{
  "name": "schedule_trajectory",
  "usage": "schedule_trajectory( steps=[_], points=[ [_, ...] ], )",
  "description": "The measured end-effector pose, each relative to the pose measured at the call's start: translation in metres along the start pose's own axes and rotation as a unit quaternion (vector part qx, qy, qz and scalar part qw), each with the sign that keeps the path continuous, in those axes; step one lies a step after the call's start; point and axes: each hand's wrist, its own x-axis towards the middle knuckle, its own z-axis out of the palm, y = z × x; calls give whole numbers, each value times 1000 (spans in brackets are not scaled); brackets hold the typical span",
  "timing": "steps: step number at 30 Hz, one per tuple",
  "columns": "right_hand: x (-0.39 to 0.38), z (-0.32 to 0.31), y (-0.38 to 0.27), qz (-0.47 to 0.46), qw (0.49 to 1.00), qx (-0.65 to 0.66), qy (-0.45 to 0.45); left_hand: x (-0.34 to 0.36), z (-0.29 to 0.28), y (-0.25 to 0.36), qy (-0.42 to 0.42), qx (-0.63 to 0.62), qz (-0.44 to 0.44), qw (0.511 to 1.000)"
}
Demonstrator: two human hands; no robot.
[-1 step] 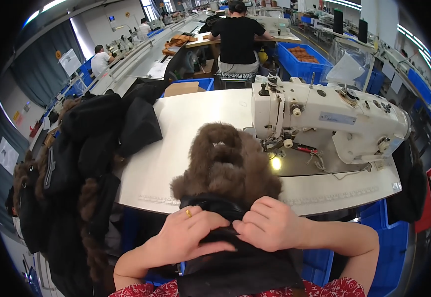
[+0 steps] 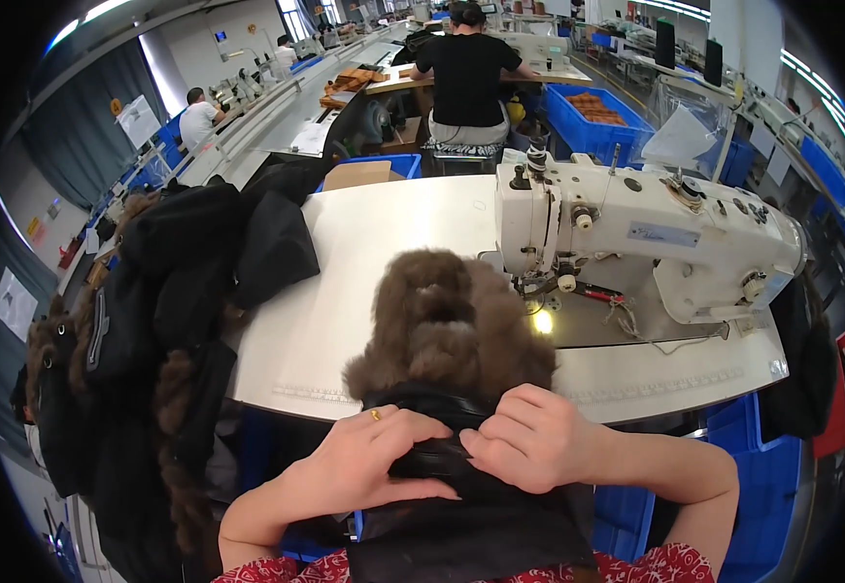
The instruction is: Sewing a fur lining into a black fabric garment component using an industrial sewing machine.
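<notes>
Left of the sewing machine (image 2: 656, 233), brown fur (image 2: 432, 325) is laid on the tabletop (image 2: 393, 214). Nearer than the machine, the adjoining black material (image 2: 427, 400) is pinched in the grip of the right hand (image 2: 539, 442); it is touched by the left hand (image 2: 364, 462), whose grip is spread wide.

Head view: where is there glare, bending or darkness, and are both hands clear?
Head view: a small lamp glares under the sewing machine; head view: the white table bows along its front edge, corners go black; head view: the black pile loses detail in its folds, while left hand and right hand look fairly sharp.
</notes>
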Motion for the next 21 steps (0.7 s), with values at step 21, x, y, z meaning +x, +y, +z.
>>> schedule_trajectory(
  steps=[21],
  points=[
    [-6,11,-4,302,936,173,-47,-16,45,-54,247,117,102,956]
  ],
)
